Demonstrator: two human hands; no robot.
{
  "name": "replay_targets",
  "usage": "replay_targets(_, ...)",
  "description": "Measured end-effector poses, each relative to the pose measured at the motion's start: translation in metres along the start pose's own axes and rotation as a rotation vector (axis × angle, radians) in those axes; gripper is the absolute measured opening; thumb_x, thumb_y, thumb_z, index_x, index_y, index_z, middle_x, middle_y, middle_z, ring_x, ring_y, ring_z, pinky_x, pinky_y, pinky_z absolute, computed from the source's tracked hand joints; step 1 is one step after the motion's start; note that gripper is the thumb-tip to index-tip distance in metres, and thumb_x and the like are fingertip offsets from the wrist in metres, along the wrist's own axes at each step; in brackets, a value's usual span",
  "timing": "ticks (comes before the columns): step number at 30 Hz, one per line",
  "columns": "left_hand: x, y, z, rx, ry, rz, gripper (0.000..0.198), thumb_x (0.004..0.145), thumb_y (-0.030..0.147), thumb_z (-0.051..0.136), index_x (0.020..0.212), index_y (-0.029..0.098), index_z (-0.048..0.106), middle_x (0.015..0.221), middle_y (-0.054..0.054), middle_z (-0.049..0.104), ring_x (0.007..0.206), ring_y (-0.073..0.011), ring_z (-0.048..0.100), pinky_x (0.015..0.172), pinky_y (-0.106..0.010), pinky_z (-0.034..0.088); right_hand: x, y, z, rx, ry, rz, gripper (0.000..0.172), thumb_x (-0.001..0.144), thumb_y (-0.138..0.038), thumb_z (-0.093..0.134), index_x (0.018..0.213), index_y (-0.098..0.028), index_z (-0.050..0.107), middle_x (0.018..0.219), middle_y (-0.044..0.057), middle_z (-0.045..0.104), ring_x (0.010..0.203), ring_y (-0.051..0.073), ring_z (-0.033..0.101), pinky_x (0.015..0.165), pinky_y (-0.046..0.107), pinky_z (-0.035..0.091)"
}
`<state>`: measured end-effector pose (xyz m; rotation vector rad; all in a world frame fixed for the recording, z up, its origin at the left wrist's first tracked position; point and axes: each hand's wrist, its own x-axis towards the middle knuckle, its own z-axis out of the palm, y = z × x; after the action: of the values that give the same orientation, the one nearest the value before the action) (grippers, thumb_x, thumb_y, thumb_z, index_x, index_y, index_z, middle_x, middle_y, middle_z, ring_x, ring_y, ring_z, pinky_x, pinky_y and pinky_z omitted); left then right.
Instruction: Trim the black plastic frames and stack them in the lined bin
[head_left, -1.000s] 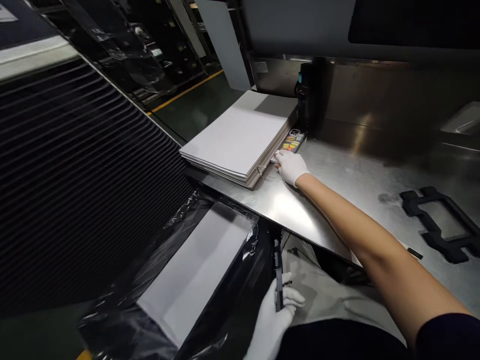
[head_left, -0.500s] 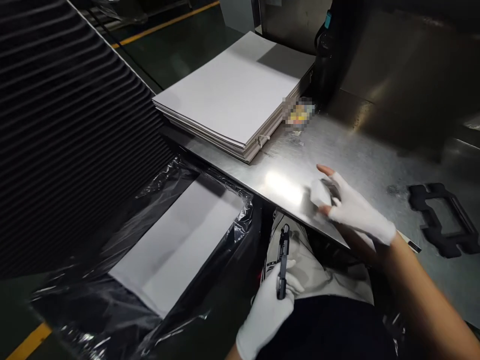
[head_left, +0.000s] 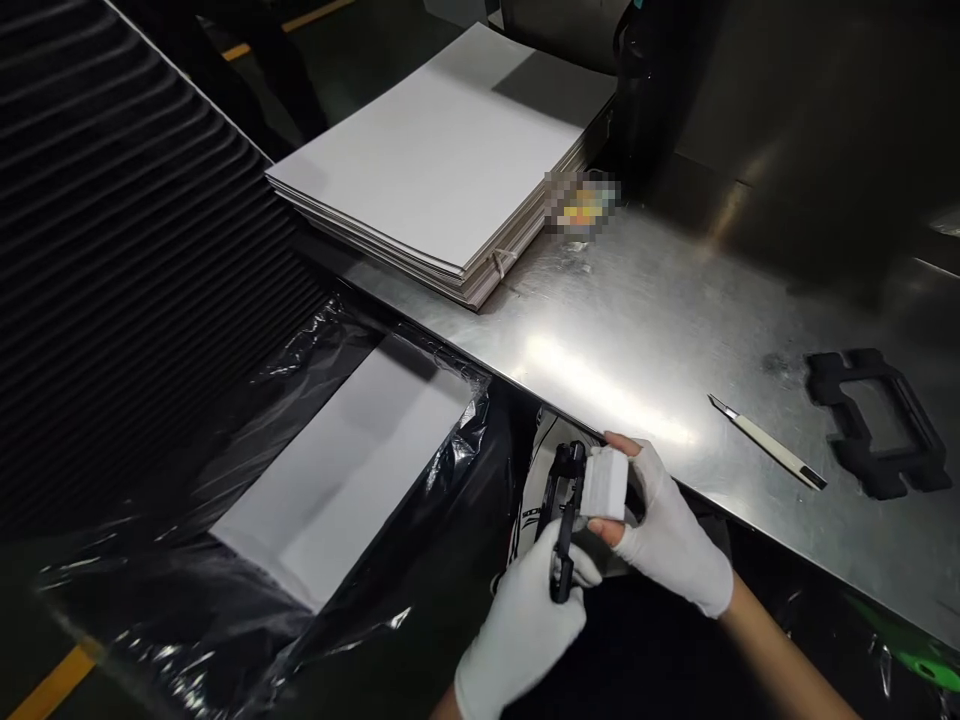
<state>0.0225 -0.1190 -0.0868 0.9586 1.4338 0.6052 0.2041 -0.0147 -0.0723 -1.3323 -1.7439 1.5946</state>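
Note:
My left hand (head_left: 525, 610), in a white glove, grips a black frame-like part (head_left: 564, 560) held upright over my lap. A folded white cloth or pad (head_left: 606, 484) is pinched between the fingers of my right hand (head_left: 664, 530), which wears a white glove with bare fingertips. The white pad is right beside the black part, seemingly against it. Both hands are just off the near edge of the metal table.
On the metal table (head_left: 660, 300) lie a white-handled knife (head_left: 769, 440), a second black frame (head_left: 877, 465) and a tall stack of white sheets (head_left: 450, 150). At the left, white sheets (head_left: 345, 470) lie on black plastic (head_left: 180, 600). A person's dark legs (head_left: 277, 70) show behind.
My right hand has moved left and down from over the table to the black part, bringing the white pad. The knife is now uncovered. A person's legs have appeared at the upper left.

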Motion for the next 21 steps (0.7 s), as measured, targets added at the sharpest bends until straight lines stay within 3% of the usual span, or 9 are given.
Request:
replay_targets(4, -0.001, 0.005, 0.004, 0.007, -0.005, -0.033, 0.035, 0.075, -0.006, 0.052, 0.093, 0.023, 0.061, 0.089, 0.002, 0.071, 0.085, -0.0180, 0.068, 0.086, -0.030, 0.054, -0.001, -0.003, -0.001, -0.110, -0.022, -0.083, 0.061, 0.090, -0.026, 0.078, 0.145, -0.033, 0.054, 0.135, 0.005, 0.063, 0.118, 0.026, 0.067, 0.101, 0.045, 0.061)
replay_targets(8, -0.001, 0.009, 0.008, -0.022, 0.016, -0.054, 0.041, 0.072, -0.006, 0.049, 0.098, 0.022, 0.062, 0.085, 0.000, 0.069, 0.081, -0.0193, 0.067, 0.079, -0.030, 0.053, -0.003, -0.003, -0.004, -0.167, -0.121, -0.255, 0.062, 0.090, -0.016, 0.072, 0.147, -0.032, 0.054, 0.134, 0.006, 0.065, 0.112, 0.024, 0.069, 0.098, 0.045, 0.062)
replay_targets(13, 0.001, 0.010, 0.012, -0.040, 0.019, -0.051, 0.037, 0.071, -0.005, 0.049, 0.094, 0.022, 0.061, 0.086, -0.001, 0.071, 0.083, -0.0198, 0.068, 0.081, -0.031, 0.054, -0.003, -0.004, -0.007, -0.192, -0.063, -0.210, 0.064, 0.089, -0.016, 0.076, 0.147, -0.031, 0.053, 0.127, 0.005, 0.067, 0.110, 0.024, 0.069, 0.096, 0.045, 0.063)
replay_targets(15, 0.001, 0.010, 0.013, -0.041, 0.039, -0.053, 0.038, 0.071, -0.004, 0.050, 0.096, 0.021, 0.063, 0.086, -0.001, 0.070, 0.081, -0.0194, 0.066, 0.076, -0.030, 0.052, -0.005, -0.003, -0.007, -0.189, -0.097, -0.234, 0.069, 0.090, -0.018, 0.077, 0.152, -0.030, 0.049, 0.126, 0.005, 0.067, 0.110, 0.024, 0.070, 0.097, 0.046, 0.063)
replay_targets(18, 0.000, 0.011, 0.013, -0.002, 0.027, -0.051, 0.039, 0.070, -0.006, 0.050, 0.095, 0.021, 0.063, 0.086, 0.000, 0.071, 0.082, -0.0191, 0.067, 0.080, -0.030, 0.053, -0.008, -0.001, -0.007, -0.197, -0.028, -0.207, 0.078, 0.093, -0.022, 0.078, 0.160, -0.033, 0.041, 0.128, 0.006, 0.067, 0.111, 0.025, 0.071, 0.097, 0.047, 0.064)
replay_targets(21, -0.003, 0.014, 0.010, 0.021, 0.043, -0.070, 0.038, 0.070, -0.006, 0.050, 0.092, 0.022, 0.063, 0.083, 0.002, 0.072, 0.080, -0.0189, 0.068, 0.079, -0.030, 0.052, -0.009, -0.002, -0.008, -0.197, -0.052, -0.328, 0.077, 0.094, -0.018, 0.075, 0.160, -0.036, 0.041, 0.136, 0.007, 0.065, 0.117, 0.025, 0.069, 0.099, 0.047, 0.063)
